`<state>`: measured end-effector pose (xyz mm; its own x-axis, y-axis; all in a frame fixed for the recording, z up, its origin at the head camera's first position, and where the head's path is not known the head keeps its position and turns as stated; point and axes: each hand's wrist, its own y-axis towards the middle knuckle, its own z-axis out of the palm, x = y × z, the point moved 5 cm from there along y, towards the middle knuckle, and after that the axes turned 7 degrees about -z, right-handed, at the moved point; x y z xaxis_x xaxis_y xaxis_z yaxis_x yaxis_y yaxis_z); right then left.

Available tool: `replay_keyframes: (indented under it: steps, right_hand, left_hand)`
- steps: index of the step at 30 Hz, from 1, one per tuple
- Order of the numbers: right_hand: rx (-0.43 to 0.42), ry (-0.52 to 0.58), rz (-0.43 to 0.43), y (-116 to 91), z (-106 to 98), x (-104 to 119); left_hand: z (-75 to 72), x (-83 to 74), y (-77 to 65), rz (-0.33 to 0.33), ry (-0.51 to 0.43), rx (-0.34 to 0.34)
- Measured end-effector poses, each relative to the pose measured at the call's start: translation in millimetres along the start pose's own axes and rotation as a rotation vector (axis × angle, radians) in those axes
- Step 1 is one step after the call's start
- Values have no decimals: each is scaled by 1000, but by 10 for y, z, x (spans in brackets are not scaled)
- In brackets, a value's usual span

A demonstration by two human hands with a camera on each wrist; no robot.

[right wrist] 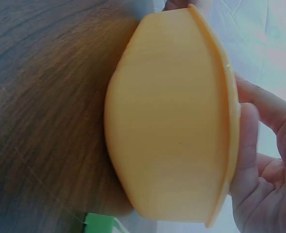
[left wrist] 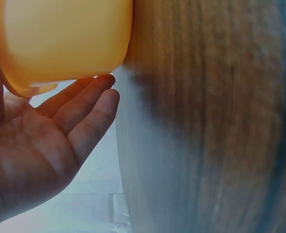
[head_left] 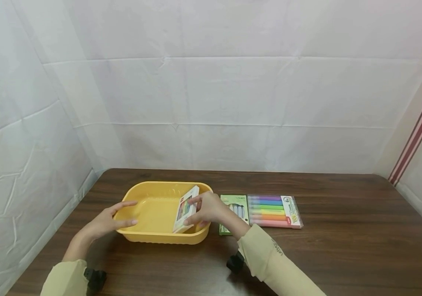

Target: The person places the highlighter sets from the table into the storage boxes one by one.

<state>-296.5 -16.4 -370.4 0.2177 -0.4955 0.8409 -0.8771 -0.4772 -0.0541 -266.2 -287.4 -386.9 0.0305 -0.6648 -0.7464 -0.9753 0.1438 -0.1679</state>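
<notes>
Left hand (head_left: 104, 223): at the left rim of the tray, thumb and index finger apart, fingers loosely straight; the left wrist view shows fingertips by the tray's outer wall.
Yellow tray (head_left: 151, 216): plastic, rounded corners, left of the frame's centre.
White box (head_left: 183, 209): slim, with a multicoloured picture on its front; tilted, in the right part of the tray.
Right hand (head_left: 211, 209): pinches the white box by its right side, thumb below and fingers above in the frame.
Green box (head_left: 230, 200): pale sticks in its window, just right of the tray.
Marker pack (head_left: 270, 211): rainbow-coloured row, beside the green box.
Desk (head_left: 348, 230): dark wood grain, reaching lower right.
</notes>
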Motion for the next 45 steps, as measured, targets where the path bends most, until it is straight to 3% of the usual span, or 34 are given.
replay_keyframes:
  steps: [8, 14, 28, 45]
  right_hand:
    - [-36, -82, -6, -91, -73, 47]
    - [-24, -119, -63, -164, -106, 113]
    - [18, 111, -102, -191, -156, -8]
    - [34, 251, -96, -254, -232, -87]
  left_hand:
    - [2, -2, 3, 6, -14, 1]
    - [3, -8, 0, 10, -31, 1]
    - [9, -17, -10, 0, -41, 6]
    - [15, -1, 2, -10, -21, 11]
